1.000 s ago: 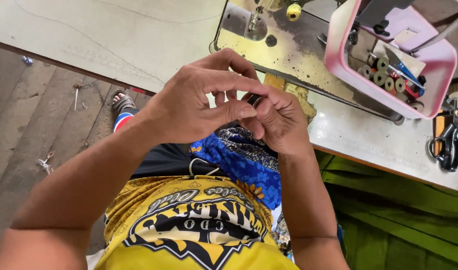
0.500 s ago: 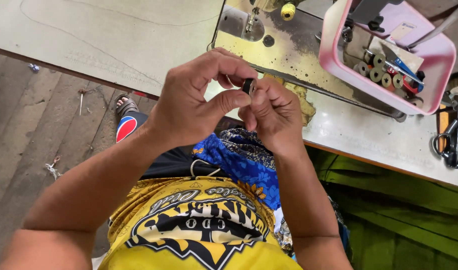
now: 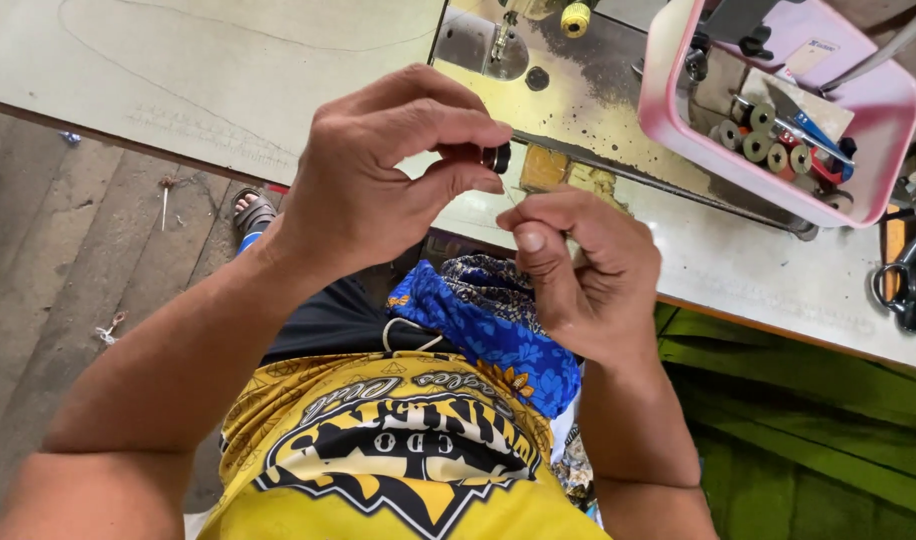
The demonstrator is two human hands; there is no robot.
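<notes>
My left hand (image 3: pixel 378 170) pinches a small dark bobbin (image 3: pixel 497 157) between thumb and fingertips, raised in front of the sewing table. My right hand (image 3: pixel 578 270) sits just below and to the right of it, thumb pressed against forefinger on a fine thread (image 3: pixel 509 196) that runs up toward the bobbin. The two hands are a short gap apart. Blue patterned cloth (image 3: pixel 498 335) lies on my lap under the hands.
The pale sewing table (image 3: pixel 208 80) carries a sewing machine's metal bed (image 3: pixel 598 90). A pink tray (image 3: pixel 668 100) at the upper right holds several thread spools and small tools. Black scissors (image 3: pixel 908 270) lie at the right edge. Green cloth (image 3: pixel 818 440) lies below the table.
My hands were pressed together around the bobbin; they have separated. The left lifted with the bobbin, the right drew down and away pinching the thread.
</notes>
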